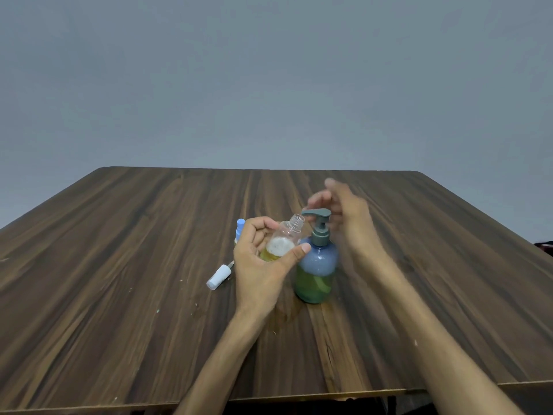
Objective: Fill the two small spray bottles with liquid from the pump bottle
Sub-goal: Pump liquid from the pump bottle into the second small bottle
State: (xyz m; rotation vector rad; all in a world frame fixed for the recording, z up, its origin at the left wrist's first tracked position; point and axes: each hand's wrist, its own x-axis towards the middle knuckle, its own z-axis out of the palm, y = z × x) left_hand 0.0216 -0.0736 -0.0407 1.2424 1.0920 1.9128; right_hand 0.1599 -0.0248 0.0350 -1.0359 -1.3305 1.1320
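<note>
**Open spray bottle tipped up to the pump spout**

So the left hand [263, 259] has its fingers and thumb wrapped around a small clear spray bottle [282, 241], holding it off the bench [119, 265] and tilted so the threaded open neck points toward 1 o'clock, right beside the tip of the pump spout. There's a bit of yellowish liquid at the bottom of it with a blob of white foam on top.

The pump bottle [315, 265] stands upright on the bench just at 3 o'clock of that hand, bluish body with a grey pump head, greenish liquid filling roughly the lower half.

The right hand [344, 211] is pretty motion-blurred. It sits at about 1 o'clock from the pump head, fingers loosely spread and reaching over the top of the pump, not curled round anything as far as I can make out. Can't tell if it's actually touching the pump head.

Behind the left hand at 11 o'clock, a second small bottle with a blue cap [240, 227] peeks out, mostly hidden. At 8 o'clock from the left hand a white spray cap [218, 278] lies on its side on the bench, a short tube sticking out of it
</note>
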